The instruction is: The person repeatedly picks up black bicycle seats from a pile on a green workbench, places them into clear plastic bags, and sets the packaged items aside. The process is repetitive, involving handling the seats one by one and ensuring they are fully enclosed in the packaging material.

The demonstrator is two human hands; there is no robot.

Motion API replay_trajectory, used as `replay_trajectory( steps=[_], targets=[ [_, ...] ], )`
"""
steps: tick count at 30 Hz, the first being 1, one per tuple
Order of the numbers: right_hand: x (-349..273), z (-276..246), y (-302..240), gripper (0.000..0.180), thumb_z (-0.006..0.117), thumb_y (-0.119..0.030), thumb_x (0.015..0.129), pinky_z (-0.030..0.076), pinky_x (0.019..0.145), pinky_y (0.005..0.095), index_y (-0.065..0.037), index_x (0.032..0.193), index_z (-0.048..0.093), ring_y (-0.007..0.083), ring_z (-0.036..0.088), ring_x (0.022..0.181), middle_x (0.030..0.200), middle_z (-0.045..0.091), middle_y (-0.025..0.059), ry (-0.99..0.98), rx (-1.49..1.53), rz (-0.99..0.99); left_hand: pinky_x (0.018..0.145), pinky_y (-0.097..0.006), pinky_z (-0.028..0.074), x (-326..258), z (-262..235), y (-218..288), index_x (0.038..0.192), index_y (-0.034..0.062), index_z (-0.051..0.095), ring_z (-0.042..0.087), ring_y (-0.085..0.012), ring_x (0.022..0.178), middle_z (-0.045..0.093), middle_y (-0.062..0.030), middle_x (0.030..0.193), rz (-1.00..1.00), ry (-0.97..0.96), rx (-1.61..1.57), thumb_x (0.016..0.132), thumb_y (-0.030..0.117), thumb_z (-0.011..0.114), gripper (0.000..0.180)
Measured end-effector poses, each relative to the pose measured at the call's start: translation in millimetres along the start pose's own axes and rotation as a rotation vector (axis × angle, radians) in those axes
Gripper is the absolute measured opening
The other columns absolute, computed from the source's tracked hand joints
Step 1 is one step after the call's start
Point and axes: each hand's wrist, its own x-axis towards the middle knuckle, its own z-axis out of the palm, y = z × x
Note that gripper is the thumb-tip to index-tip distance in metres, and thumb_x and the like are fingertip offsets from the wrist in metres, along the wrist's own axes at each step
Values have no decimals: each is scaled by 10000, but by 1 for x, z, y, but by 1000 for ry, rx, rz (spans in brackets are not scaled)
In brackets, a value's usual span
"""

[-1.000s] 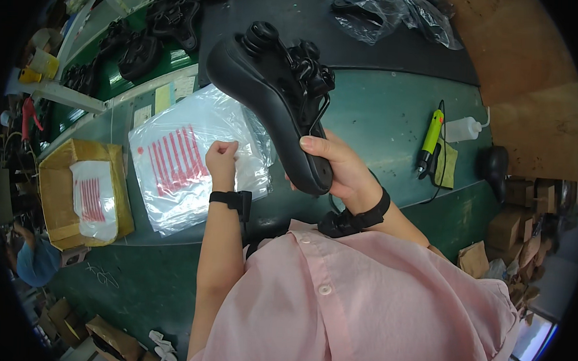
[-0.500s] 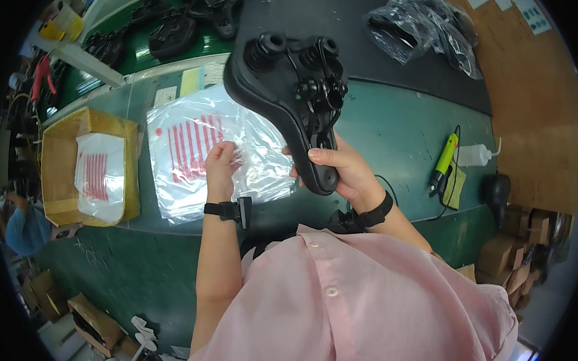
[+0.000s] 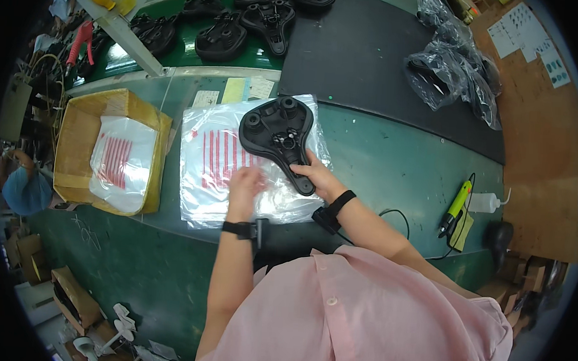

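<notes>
A black bicycle saddle [image 3: 275,136] is held underside up over the plastic bags, its wide end pointing away from me. My right hand [image 3: 320,178] is closed round the narrow nose, thumb on top. Beneath the saddle lies a stack of clear plastic bags with red printing [image 3: 201,206]. Over the near part of that stack is my left hand [image 3: 245,186], left of the saddle's nose. Motion smears its fingers, so I cannot make out whether they grip the film.
A yellow-edged box [image 3: 76,116] with more printed bags stands left. Several saddles [image 3: 221,39] rest on the green surface behind. Bagged saddles [image 3: 435,83] lie on a black mat [image 3: 353,48]. A green power screwdriver [image 3: 455,204] and a white squeeze bottle [image 3: 483,202] sit right.
The saddle has come down and left, from high in front of me to just over the bags, still in my right hand. My left hand has shifted slightly over the bags.
</notes>
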Motion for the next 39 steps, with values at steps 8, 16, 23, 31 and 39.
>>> replay_trajectory(
  steps=[8, 16, 23, 31, 39],
  targets=[
    [-18, -8, -27, 670, 679, -39, 829, 567, 709, 317, -19, 1391, 313, 184, 657, 825, 1076, 610, 108, -44, 62, 33, 840, -328, 490, -48, -75, 87, 1061, 65, 578, 526, -107, 745, 507, 21, 760, 92, -133, -285, 950, 162, 570, 148],
    [-66, 6, -67, 811, 745, -11, 738, 479, 935, 349, -85, 1439, 343, 261, 605, 1084, 1183, 616, 128, -23, -781, -609, 412, -186, 342, -21, -31, 60, 947, 19, 671, 400, -15, 489, 431, 64, 606, 220, 96, 89, 925, 217, 622, 206],
    [-65, 38, -70, 654, 768, -151, 724, 517, 763, 388, -171, 1325, 512, 341, 636, 906, 1019, 651, 151, -90, -1421, -474, 520, -247, 463, -39, 1, 103, 1101, 10, 682, 563, -109, 569, 632, -33, 681, 493, -58, 395, 941, 148, 580, 236],
    [-77, 8, -51, 357, 654, -133, 855, 509, 759, 272, 26, 1167, 582, 137, 628, 854, 972, 667, 79, -61, -223, 50, 589, -295, 517, -88, 38, 91, 1051, 79, 710, 668, -199, 665, 705, -113, 812, 783, -453, 1095, 875, 73, 579, 220],
    [-90, -38, -107, 346, 721, -146, 799, 480, 787, 262, -5, 1082, 582, 147, 594, 838, 905, 632, 66, 389, -256, -58, 626, -315, 499, -115, 167, 48, 1110, 85, 644, 615, -207, 733, 643, -42, 856, 1106, -995, 863, 797, 125, 652, 315]
  ],
)
